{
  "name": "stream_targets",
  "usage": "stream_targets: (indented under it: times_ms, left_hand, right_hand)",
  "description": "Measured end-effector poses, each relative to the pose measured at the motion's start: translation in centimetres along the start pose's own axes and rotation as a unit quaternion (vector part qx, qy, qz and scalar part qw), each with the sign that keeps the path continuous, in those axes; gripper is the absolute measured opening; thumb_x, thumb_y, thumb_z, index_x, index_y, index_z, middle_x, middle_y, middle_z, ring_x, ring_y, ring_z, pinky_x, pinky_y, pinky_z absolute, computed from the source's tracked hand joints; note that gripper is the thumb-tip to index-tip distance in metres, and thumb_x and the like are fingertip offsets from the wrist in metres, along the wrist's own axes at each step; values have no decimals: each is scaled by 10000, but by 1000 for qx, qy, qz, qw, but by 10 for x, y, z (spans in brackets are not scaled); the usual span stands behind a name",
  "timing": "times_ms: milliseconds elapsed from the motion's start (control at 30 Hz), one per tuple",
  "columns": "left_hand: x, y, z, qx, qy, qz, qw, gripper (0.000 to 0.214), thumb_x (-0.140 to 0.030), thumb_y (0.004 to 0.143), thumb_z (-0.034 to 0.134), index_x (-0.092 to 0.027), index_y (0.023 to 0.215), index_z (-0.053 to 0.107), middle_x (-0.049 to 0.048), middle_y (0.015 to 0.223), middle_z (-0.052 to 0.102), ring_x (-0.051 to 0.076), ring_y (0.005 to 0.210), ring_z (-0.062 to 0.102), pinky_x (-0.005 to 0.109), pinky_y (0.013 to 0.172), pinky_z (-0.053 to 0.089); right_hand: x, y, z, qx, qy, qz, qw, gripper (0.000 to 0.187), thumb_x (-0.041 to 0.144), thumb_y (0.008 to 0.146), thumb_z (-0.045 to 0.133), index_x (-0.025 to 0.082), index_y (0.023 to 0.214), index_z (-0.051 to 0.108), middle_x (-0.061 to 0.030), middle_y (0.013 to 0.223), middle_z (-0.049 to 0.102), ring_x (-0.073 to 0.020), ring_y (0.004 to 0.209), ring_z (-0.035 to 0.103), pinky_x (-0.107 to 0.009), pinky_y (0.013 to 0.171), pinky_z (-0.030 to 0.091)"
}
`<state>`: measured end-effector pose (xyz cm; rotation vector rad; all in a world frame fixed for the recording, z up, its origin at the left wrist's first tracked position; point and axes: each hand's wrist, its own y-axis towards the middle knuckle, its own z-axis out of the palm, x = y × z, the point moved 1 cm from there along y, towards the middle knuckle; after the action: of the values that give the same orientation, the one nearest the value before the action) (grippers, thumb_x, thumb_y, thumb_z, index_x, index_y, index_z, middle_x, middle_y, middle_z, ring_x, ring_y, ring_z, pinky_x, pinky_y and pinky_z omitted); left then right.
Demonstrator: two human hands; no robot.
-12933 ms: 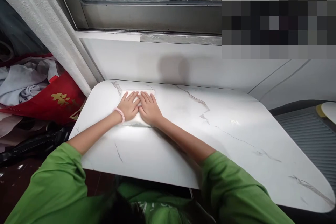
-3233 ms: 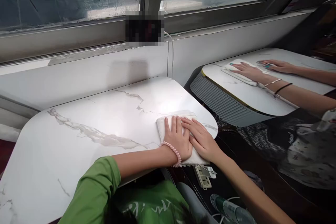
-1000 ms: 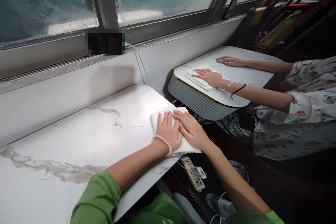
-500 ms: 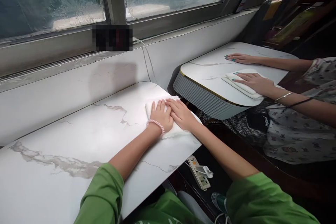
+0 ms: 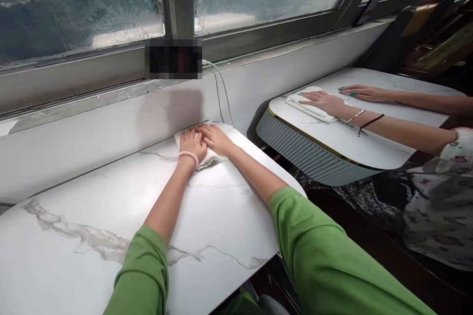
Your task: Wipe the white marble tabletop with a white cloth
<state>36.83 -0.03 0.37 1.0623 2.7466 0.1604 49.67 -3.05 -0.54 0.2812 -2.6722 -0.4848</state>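
Note:
A folded white cloth (image 5: pixel 205 159) lies on the far edge of a white marble-patterned table (image 5: pixel 111 226), close to the wall. My left hand (image 5: pixel 192 143), with a pink bead bracelet at the wrist, lies flat on the cloth with its fingers stretched out. My right hand (image 5: pixel 215 138) rests flat on the cloth beside it, fingers overlapping the left hand's. Both arms reach far forward in green sleeves.
A window sill (image 5: pixel 111 88) with a white cable (image 5: pixel 221 89) runs behind the table. To the right another person presses a hand (image 5: pixel 320 101) on a white cloth on a second marble table (image 5: pixel 332 138). A dark gap separates the tables.
Both my hands have pushed the cloth away from the table's right front edge to its far edge by the wall. The other person's hand slid their cloth back leftward.

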Motion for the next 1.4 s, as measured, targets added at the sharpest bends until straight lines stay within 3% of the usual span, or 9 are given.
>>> stream_targets:
  times_ms: [233, 467, 667, 933, 1067, 1200, 1400]
  left_hand:
    - [0, -3, 3, 0, 7, -7, 1000, 467, -258, 947, 312, -154, 1382, 449, 109, 1495, 393, 233, 1400, 304, 469, 1184, 140]
    - [-10, -31, -1, 15, 6, 7, 1000, 484, -267, 952, 325, -152, 1413, 417, 108, 1524, 353, 240, 1422, 274, 485, 1189, 121]
    - [-32, -78, -4, 15, 4, 47, 999, 477, -288, 950, 350, -161, 1402, 432, 113, 1522, 356, 253, 1418, 287, 498, 1187, 143]
    - [-72, -165, -13, 13, -8, 103, 995, 488, -311, 951, 374, -113, 1392, 439, 184, 1517, 337, 311, 1416, 278, 549, 1171, 158]
    - [-83, -203, -19, 22, -13, 112, 993, 517, -325, 944, 381, -85, 1400, 426, 208, 1513, 331, 341, 1416, 268, 576, 1158, 176]
    - [-84, -220, -23, 28, -13, 119, 992, 542, -331, 935, 392, -75, 1413, 406, 208, 1511, 334, 345, 1419, 260, 578, 1156, 179]
    - [-77, -218, -25, 42, -21, 124, 991, 556, -336, 934, 399, -67, 1420, 396, 223, 1514, 317, 350, 1420, 252, 580, 1156, 172]
  right_hand:
    - [-5, 1, 4, 3, 13, -8, 1000, 438, 211, 878, 344, 133, 1271, 520, -129, 1359, 540, -257, 1262, 464, -458, 1127, 273]
    - [15, -29, 3, 14, -7, 15, 1000, 449, 230, 921, 279, 135, 1303, 495, -127, 1415, 494, -244, 1336, 408, -471, 1139, 260]
    - [42, -85, -8, 25, -26, 21, 999, 462, 264, 947, 243, 139, 1336, 457, -126, 1444, 466, -240, 1380, 359, -488, 1148, 252]
    - [92, -175, -24, 7, -45, 16, 999, 460, 282, 978, 230, 145, 1366, 434, -131, 1447, 464, -229, 1388, 357, -495, 1162, 254]
    - [118, -206, -28, 13, -50, -2, 999, 451, 278, 989, 239, 144, 1386, 405, -132, 1460, 447, -220, 1401, 335, -497, 1171, 243]
    - [133, -216, -29, 12, -48, -5, 999, 448, 263, 980, 256, 138, 1386, 398, -139, 1448, 457, -231, 1395, 340, -508, 1161, 254]
    - [137, -206, -26, 1, -32, 6, 999, 411, 262, 943, 311, 166, 1316, 455, -136, 1380, 520, -256, 1339, 411, -529, 1127, 284]
